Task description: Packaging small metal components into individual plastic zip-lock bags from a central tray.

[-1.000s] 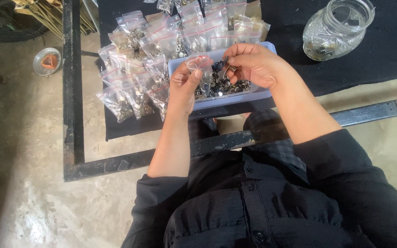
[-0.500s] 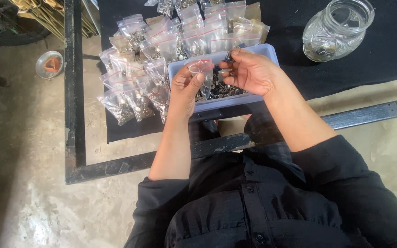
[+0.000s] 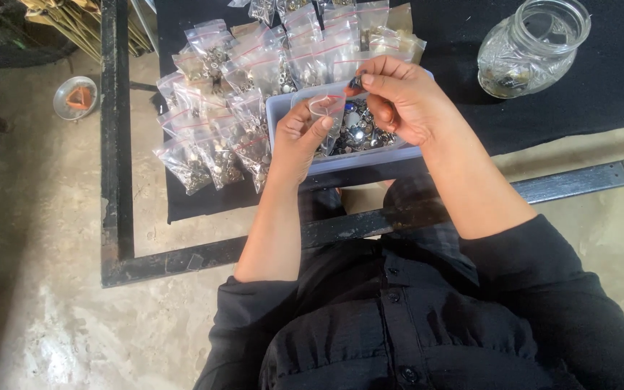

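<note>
Pinching small dark piece (image 3: 356, 82) in right hand (image 3: 406, 108) grip, left hand (image 3: 299, 141) holding clear bag (image 3: 326, 110); piece indistinct

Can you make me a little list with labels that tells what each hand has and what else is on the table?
left hand: holds a small clear plastic bag open over the tray
right hand: pinches a tiny dark metal piece above the bag
tray: pale blue plastic tray full of small shiny metal bits
beside tray: pile of filled clear zip bags on black cloth
far right: clear glass jar, lid off
</note>
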